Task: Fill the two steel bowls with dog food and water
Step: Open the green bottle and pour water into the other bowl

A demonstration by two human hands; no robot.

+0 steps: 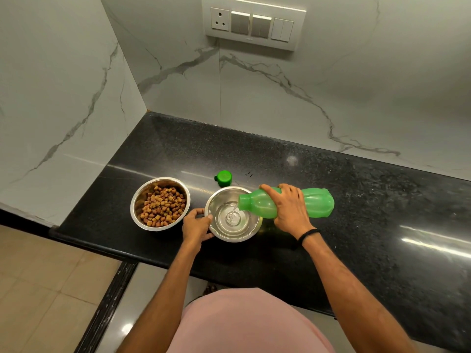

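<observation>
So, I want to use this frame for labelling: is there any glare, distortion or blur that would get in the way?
Head view: bright streaks of glare lie on the black counter at right and behind the bowls; wide-angle bending curves the counter edge and walls; the kibble bowl, water bowl, green bottle and both hands are sharp and evenly lit; the thin water stream is faint against the steel.

I am tipping the green bottle on its side with my right hand, and water is running from its mouth into the near bowl. My left hand is gripping that bowl's rim. The other bowl, just beside it, is holding dog food. The green cap is sitting behind them on the black surface.
</observation>
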